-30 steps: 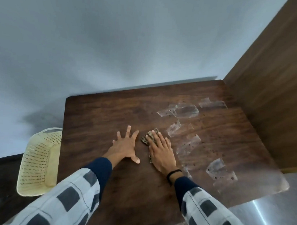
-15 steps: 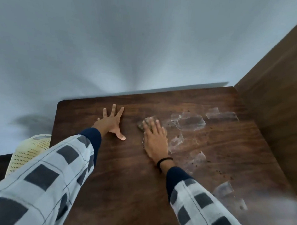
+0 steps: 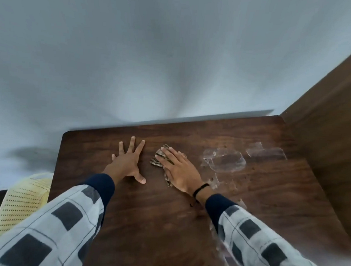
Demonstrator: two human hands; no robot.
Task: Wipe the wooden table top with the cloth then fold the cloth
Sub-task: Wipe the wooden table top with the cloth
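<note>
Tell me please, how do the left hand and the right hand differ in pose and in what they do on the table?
The left hand lies bare on the wooden table with fingers spread wide; the right hand keeps its fingers together. The right hand presses on the patterned cloth; the left hand has nothing beneath it. Only the right wrist wears a dark band. Both lie flat, palm down, side by side.

text: none readable anywhere | labels/brands: nothing spotted on the table top (image 3: 147, 221) or cloth (image 3: 159, 158) | numbers/signs: none to be made out, sleeves only checked pattern
</note>
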